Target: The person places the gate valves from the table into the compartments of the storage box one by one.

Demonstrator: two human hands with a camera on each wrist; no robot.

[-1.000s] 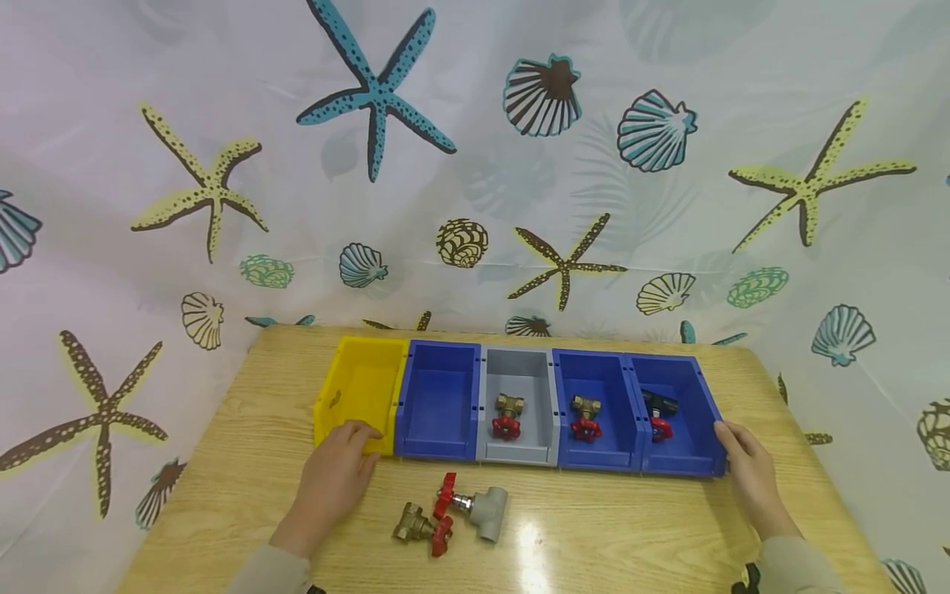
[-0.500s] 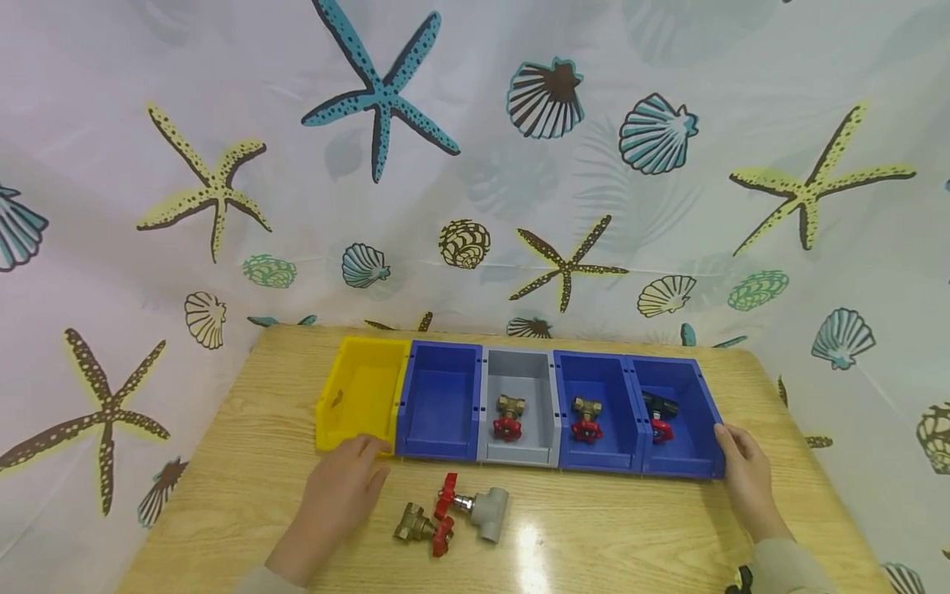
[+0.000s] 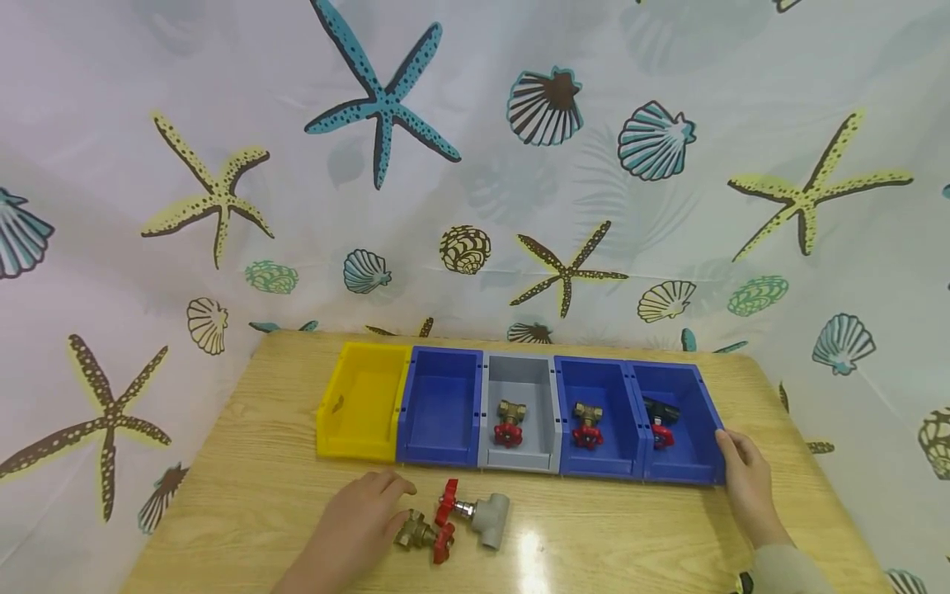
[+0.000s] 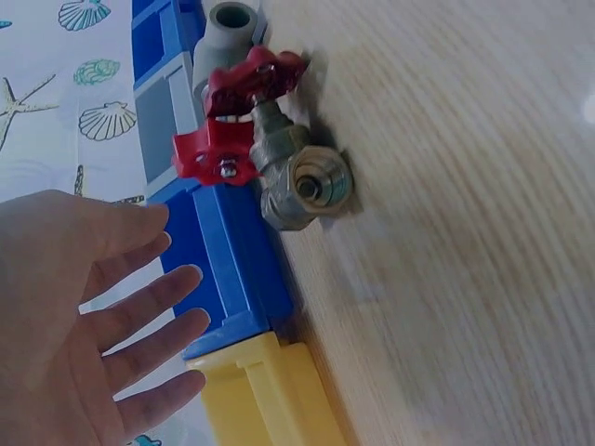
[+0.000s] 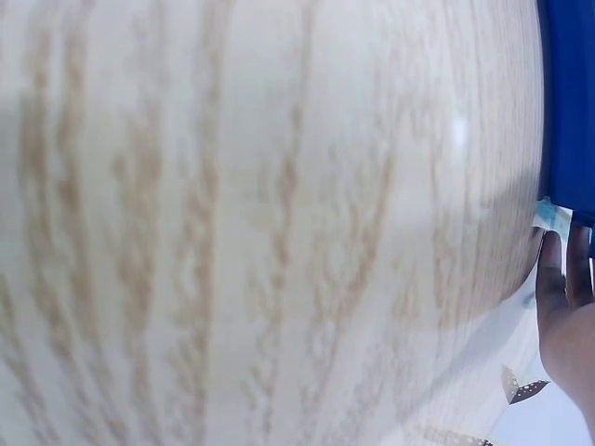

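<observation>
In the head view my left hand (image 3: 358,521) hovers by a brass valve (image 3: 416,530) with a red handwheel; the left wrist view shows the hand (image 4: 102,297) with spread fingers and nothing in them, beside the brass valve (image 4: 311,184). A grey tee valve (image 3: 490,520), also red-wheeled, lies just right of the brass one. My right hand (image 3: 750,487) rests its fingers on the outer side of the rightmost blue bin (image 3: 686,470). Part of that hand (image 5: 569,325) and the blue bin (image 5: 572,111) show at the right wrist view's edge.
Along the table (image 3: 245,462) stands a joined row: an empty yellow bin (image 3: 364,400), an empty blue bin (image 3: 443,412), a grey bin (image 3: 519,458) and another blue bin (image 3: 604,466), each with a brass valve. A black valve (image 3: 660,410) lies in the rightmost bin. Patterned cloth hangs behind.
My left hand has left the yellow bin's front edge and moved right and toward me, to the brass valve. The right hand has stayed at the rightmost bin.
</observation>
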